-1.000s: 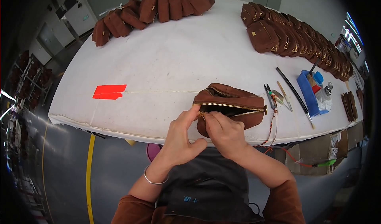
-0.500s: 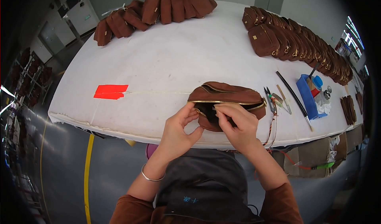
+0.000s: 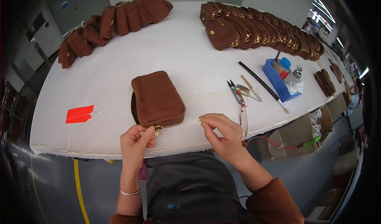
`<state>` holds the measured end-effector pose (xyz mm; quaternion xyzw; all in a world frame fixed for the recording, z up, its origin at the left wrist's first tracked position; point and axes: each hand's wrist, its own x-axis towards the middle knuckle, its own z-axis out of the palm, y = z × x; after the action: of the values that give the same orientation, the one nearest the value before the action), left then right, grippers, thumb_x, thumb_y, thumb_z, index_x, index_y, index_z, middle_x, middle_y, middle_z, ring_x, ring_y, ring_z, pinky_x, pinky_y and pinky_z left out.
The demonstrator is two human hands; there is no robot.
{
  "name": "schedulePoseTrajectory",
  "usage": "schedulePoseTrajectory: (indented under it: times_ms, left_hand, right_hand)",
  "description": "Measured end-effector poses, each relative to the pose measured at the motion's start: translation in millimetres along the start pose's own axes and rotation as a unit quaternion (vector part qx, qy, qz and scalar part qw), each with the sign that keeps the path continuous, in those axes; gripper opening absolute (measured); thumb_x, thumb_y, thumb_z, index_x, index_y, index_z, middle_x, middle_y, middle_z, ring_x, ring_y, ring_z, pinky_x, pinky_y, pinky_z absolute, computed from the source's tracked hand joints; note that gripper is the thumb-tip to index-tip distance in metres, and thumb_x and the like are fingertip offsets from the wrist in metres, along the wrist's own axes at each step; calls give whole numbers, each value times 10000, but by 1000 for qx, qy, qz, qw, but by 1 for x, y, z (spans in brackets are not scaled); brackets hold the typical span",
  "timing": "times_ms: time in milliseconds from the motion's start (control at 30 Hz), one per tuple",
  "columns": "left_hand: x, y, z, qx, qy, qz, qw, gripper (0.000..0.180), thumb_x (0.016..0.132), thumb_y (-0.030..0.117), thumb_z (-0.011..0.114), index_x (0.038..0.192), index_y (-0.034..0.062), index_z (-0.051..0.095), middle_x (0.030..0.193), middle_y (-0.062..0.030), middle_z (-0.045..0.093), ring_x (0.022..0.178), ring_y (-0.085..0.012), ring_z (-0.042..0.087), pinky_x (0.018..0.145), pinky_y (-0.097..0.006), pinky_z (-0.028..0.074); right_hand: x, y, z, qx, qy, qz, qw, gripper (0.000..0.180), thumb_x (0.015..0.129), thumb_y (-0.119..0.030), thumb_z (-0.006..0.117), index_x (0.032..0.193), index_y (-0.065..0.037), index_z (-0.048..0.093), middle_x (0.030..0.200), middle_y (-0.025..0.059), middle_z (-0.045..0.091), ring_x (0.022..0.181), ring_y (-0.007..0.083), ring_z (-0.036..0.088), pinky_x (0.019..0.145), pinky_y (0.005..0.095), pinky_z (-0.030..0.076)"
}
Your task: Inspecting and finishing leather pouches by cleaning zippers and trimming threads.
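1. The brown pouch (image 3: pixel 158 99) lay on the white table (image 3: pixel 186 61), left of centre and towards the near edge.
2. I saw the left hand (image 3: pixel 137 142) closed narrowly on a gold clasp (image 3: pixel 158 129) at the pouch's near side.
3. The right hand (image 3: pixel 224 137) pinched a small pale piece (image 3: pixel 199 120); its kind could not be told.
4. Snips (image 3: pixel 237 93), a black-handled brush (image 3: pixel 260 83) and a blue tray (image 3: pixel 274 83) occupied the right side, between the right hand and a far-right pouch row (image 3: pixel 224 33).
5. Another pouch row (image 3: pixel 123 21) stood far left; red tape (image 3: pixel 79 114) marked the left side.
6. An open cardboard box (image 3: pixel 274 144) sat below the near-right edge.
7. Markings: the dark apron (image 3: pixel 190 180) carried blue characters; the far-right front pouch bore a gold plate (image 3: pixel 212 32), too small to read.
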<state>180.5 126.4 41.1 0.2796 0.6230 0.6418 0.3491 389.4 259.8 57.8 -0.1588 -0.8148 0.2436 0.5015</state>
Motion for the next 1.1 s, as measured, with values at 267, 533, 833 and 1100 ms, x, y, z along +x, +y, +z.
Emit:
schedulePoseTrajectory:
  times_ms: [267, 533, 833, 1100]
  left_hand:
    - [4, 4, 1, -6, -32, -27, 999, 273, 893, 166, 700, 1067, -31, 628, 689, -31, 646, 547, -67, 585, 519, -196, 488]
    - [9, 11, -13, 38, -30, -5, 999, 564, 882, 141, 697, 1358, -55, 465, 690, -9, 626, 531, -58, 553, 489, -191, 465]
    - [20, 12, -28, -13, 11, 15, 1000, 465, 925, 128, 637, 1338, -38, 500, 995, -55, 662, 851, -100, 628, 740, -243, 522]
    - [50, 23, -13, -198, -116, -40, 973, 439, 999, 194, 507, 1324, -98, 468, 1195, -170, 619, 1088, -219, 621, 940, -350, 506]
  right_hand:
    - [-38, 55, -117, -239, 26, 123, 963, 158, 783, 69, 657, 926, 4, 642, 907, 133, 672, 709, 259, 671, 592, 314, 552]
    - [-48, 69, -138, -331, -58, 168, 927, 81, 811, -13, 654, 891, -23, 651, 891, 114, 668, 715, 273, 669, 616, 333, 537]
    - [-35, 61, -126, -507, -311, 29, 803, 99, 707, -62, 615, 784, -1, 633, 847, 98, 568, 808, 248, 587, 606, 337, 522]
    - [-29, 57, -130, -546, -409, 0, 731, 110, 694, -45, 616, 783, 11, 648, 877, 125, 566, 829, 267, 586, 627, 354, 521]
